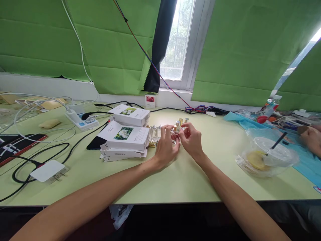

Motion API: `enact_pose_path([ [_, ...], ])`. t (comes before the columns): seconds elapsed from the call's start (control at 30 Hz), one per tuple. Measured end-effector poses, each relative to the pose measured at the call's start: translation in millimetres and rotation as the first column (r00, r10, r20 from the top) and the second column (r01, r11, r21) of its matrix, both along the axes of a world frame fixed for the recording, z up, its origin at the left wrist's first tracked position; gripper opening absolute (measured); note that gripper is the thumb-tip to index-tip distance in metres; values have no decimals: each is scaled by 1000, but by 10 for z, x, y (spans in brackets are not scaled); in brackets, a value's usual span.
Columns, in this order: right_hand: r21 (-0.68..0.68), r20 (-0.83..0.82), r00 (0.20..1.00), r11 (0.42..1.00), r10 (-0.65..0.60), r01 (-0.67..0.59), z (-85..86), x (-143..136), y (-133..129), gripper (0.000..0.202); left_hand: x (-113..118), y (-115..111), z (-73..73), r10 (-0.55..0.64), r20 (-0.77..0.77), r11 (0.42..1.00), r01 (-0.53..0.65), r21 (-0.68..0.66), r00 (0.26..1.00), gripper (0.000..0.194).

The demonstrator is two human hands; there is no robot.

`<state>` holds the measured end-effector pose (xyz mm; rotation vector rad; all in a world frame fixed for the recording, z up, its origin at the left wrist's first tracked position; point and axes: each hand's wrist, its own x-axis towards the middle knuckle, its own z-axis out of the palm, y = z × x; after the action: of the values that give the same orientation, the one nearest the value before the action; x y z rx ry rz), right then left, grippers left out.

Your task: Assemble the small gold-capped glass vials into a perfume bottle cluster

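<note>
Several small glass bottles with gold and silver caps [180, 120] stand on the table in front of me. My left hand [167, 147] curls its fingers and thumb round the near side of this group. Opposite it, my right hand [192, 139] has thumb and fingertips drawn together at the bottles' right side. Fingers partly hide what each hand grips, and small reddish bits show between them. More clear bottles [154, 134] lie just left of my left hand, beside a stack of white flower-printed boxes [127, 137].
A black phone [94, 143] is partly under the boxes. Leftward are a power strip [81, 120], a white charger [49, 170] and tangled cables. At right stand a bagged drink cup [271, 152] and a blue sheet [298, 160], with another person's hand [311, 139] near it.
</note>
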<state>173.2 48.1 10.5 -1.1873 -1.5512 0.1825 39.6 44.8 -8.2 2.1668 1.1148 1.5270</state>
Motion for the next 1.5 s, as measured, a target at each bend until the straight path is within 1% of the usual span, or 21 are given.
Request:
enact_pose_path([
  [0.1, -7, -2, 1000, 1000, 6, -6, 8, -6, -6, 12, 2, -7, 7, 16, 25, 999, -17, 37, 1000, 40],
  [0.17, -8, -9, 1000, 1000, 18, -18, 16, -12, -19, 12, 4, -20, 11, 16, 37, 995, -20, 96, 999, 34],
  [0.23, -12, -27, 999, 999, 45, -46, 26, -20, -35, 12, 5, -39, 13, -11, 30, 985, 5, 174, 999, 25],
  [0.3, -32, -58, 994, 995, 90, -92, 34, -30, -48, 15, 3, -66, 11, -58, -2, 963, 57, 264, 998, 18],
  [0.37, -70, -96, 987, 988, 132, -139, 36, -45, -53, 19, 0, -97, 7, -106, -63, 925, 121, 360, 992, 15],
  [0.43, -101, -118, 982, 982, 148, -160, 27, -62, -46, 23, -2, -129, 2, -139, -142, 869, 190, 456, 980, 12],
  [0.5, -104, -88, 985, 982, 150, -159, 8, -77, -33, 27, -1, -160, -2, -158, -223, 810, 256, 528, 962, 7],
  [0.53, -98, -61, 987, 983, 151, -156, -5, -83, -25, 29, -1, -172, -2, -162, -265, 790, 286, 543, 951, 4],
  [0.57, -95, -29, 988, 983, 152, -154, -19, -88, -18, 31, 0, -181, -1, -167, -308, 776, 317, 545, 937, 5],
  [0.6, -95, 3, 988, 984, 154, -153, -34, -92, -11, 32, 0, -188, 1, -172, -352, 772, 348, 532, 920, 10],
  [0.7, -105, 97, 983, 984, 156, -146, -87, -102, 7, 40, -7, -190, 11, -200, -441, 781, 414, 468, 875, 26],
  [0.83, -74, 186, 975, 991, 123, -111, -151, -123, 24, 55, -20, -183, 23, -230, -464, 762, 455, 461, 855, 34],
  [0.93, -70, 244, 958, 988, 151, -138, -166, -140, 15, 58, -23, -192, 28, -234, -471, 744, 469, 476, 850, 36],
  [1.0, -38, 257, 953, 987, 163, -158, -163, -147, -1, 54, -23, -203, 35, -232, -467, 730, 470, 496, 853, 37],
  [1.1, 12, 249, 947, 977, 201, -211, -167, -153, -18, 36, -25, -216, 47, -215, -456, 705, 460, 540, 864, 38],
  [1.17, 15, 251, 936, 965, 248, -260, -181, -157, -16, 25, -29, -218, 50, -205, -458, 692, 459, 558, 865, 39],
  [1.2, 13, 258, 928, 960, 268, -281, -191, -159, -12, 25, -31, -217, 47, -201, -464, 688, 461, 560, 863, 40],
  [1.37, 2, 362, 869, 932, 337, -362, -248, -175, 22, 44, -31, -212, -9, -183, -492, 683, 470, 559, 851, 41],
  [1.43, -48, 420, 839, 932, 345, -359, -264, -187, 31, 49, -28, -214, -30, -180, -484, 679, 464, 569, 857, 40],
  [1.5, -110, 483, 812, 943, 328, -315, -264, -205, 34, 54, -24, -215, -40, -181, -476, 679, 460, 573, 861, 39],
])
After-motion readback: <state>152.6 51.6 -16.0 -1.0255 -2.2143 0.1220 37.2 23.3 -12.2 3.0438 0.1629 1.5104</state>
